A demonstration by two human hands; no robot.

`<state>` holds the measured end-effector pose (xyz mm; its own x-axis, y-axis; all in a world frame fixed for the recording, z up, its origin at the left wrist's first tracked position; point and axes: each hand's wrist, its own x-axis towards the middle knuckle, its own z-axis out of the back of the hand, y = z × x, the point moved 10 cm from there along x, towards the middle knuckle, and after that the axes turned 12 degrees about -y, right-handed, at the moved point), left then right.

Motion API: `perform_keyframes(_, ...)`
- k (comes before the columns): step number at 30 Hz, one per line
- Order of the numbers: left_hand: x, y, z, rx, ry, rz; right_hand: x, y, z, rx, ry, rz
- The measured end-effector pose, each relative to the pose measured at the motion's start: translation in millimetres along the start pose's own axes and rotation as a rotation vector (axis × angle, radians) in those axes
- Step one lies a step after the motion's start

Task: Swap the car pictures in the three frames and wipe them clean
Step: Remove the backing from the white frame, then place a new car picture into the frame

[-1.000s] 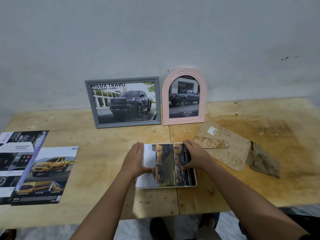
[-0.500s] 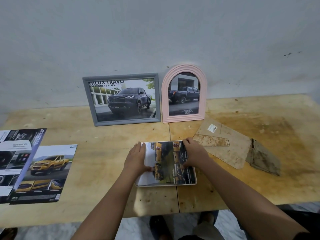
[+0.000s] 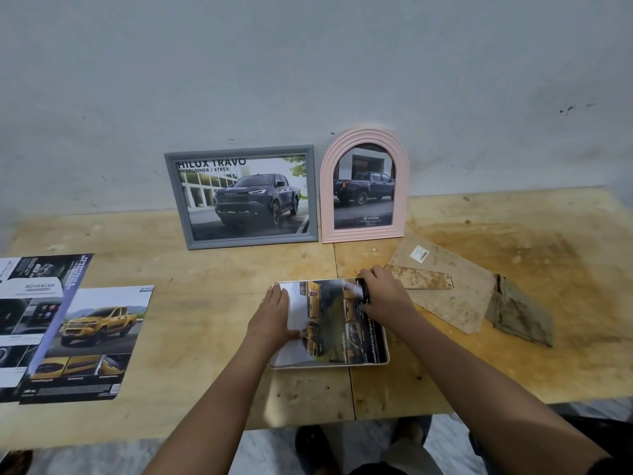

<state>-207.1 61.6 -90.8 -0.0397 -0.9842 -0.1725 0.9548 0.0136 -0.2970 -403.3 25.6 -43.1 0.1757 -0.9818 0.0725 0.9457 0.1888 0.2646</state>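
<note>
Seating glossy yellow-truck paper print (image 3: 329, 320) in flat white rounded frame (image 3: 387, 354): left hand (image 3: 274, 313) presses open-fingered, right hand (image 3: 387, 299) fingers pinch far-right corner, likely tucking next.

Facing me, a grey frame (image 3: 239, 154) shows a dark blue-grey truck (image 3: 255, 198) and a pink arched frame (image 3: 363, 234) another dark truck (image 3: 364, 186). Nearest me, a white frame (image 3: 329, 365) bears a yellow-and-black print (image 3: 329, 320); the table (image 3: 205, 269) is tan, blotched rusty brown

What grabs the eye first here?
At the back, a grey frame and a pink arched frame both show dark Toyota pickups. Front centre, the left hand presses a yellow-truck print onto a white frame while the right hand pinches its far corner.
</note>
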Motion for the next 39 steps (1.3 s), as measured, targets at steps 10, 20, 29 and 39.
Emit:
perform_keyframes(10, -2, -5, -6, -0.019, 0.056, -0.014, -3, -16, 0, 0.540, -0.007, -0.377)
perform_keyframes(20, 14, -15, 45, -0.236, -0.134, 0.049, 0, 10, 38, 0.940, 0.139, -0.325)
perform_keyframes(29, -7, 9, 81, -1.301, -0.225, 0.445, 38, -6, 103, 1.310, -0.111, -0.479)
perform_keyframes(39, -41, -12, 118, -1.921, -0.299, 0.308, 46, 6, 89, 1.593, -0.172, -0.659)
